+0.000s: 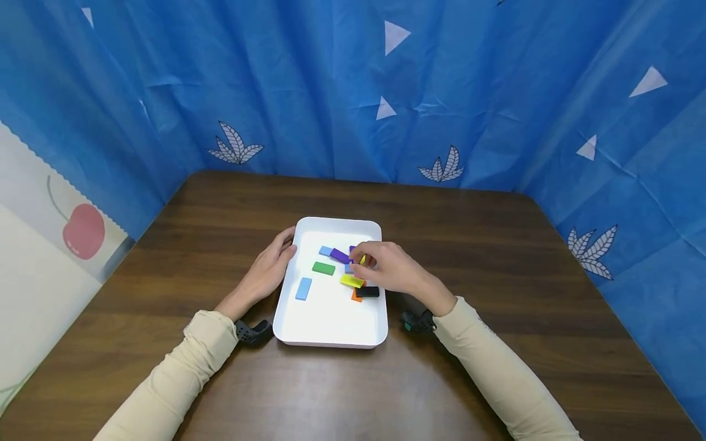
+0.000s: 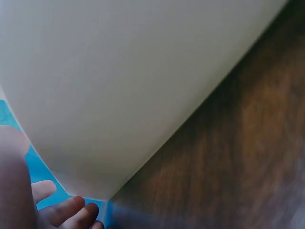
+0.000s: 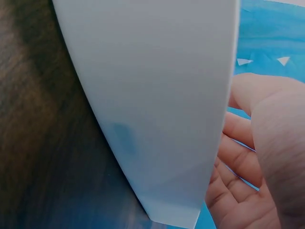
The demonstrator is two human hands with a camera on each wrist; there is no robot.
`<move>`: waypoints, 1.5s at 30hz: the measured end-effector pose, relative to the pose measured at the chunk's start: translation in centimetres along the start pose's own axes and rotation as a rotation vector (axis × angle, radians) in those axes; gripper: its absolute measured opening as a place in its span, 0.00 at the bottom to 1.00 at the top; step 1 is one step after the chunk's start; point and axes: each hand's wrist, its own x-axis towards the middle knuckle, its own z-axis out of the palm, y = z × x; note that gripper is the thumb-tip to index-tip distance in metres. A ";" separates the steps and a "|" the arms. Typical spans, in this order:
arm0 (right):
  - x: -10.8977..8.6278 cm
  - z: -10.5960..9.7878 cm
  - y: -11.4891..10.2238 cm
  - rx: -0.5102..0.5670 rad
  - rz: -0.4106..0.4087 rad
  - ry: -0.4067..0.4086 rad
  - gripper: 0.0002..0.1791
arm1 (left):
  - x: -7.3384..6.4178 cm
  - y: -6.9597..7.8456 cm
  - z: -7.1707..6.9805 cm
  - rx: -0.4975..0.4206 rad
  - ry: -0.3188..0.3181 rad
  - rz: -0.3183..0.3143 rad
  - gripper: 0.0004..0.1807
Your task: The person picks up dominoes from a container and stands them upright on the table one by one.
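Note:
A white tray [image 1: 331, 327] holds several small flat rectangular blocks. My right hand [image 1: 388, 266] is over its right side, thumb and fingers curled together around a yellow block [image 1: 362, 260], partly hidden by the fingers. Under and beside that hand are a second yellow block [image 1: 352, 281], a black block [image 1: 368, 292] over an orange block [image 1: 356, 298], and a purple block [image 1: 339, 256]. A green block [image 1: 323, 268] and a light blue block [image 1: 303, 288] lie further left. My left hand [image 1: 268, 267] rests against the tray's left edge, fingers loosely extended near its far corner.
The tray stands on a dark brown wooden table [image 1: 469, 233]. A blue patterned curtain [image 1: 331, 92] hangs behind the table and along its right side. Black wrist bands [image 1: 254, 332] are on both wrists, close beside the tray's near corners.

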 end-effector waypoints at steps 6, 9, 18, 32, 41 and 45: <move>-0.2 -0.1 0.3 -0.022 0.013 -0.017 0.16 | 0.4 0.6 0.5 0.010 -0.015 0.009 0.33; -0.5 -0.2 0.5 -0.027 0.028 -0.021 0.15 | 0.7 0.7 0.8 0.018 -0.031 0.025 0.33; -1.0 0.4 0.4 -0.010 0.001 -0.030 0.13 | 0.3 0.7 1.0 0.040 -0.038 0.014 0.34; -0.6 0.7 0.0 -0.071 -0.011 -0.073 0.16 | 0.3 0.6 0.6 0.059 -0.032 0.002 0.33; 0.0 1.2 -0.4 -0.120 -0.023 -0.085 0.15 | 0.1 0.2 0.2 0.079 -0.021 -0.015 0.34; 0.0 1.6 -0.6 -0.138 -0.021 -0.093 0.16 | 0.0 0.1 0.1 0.087 -0.025 -0.024 0.33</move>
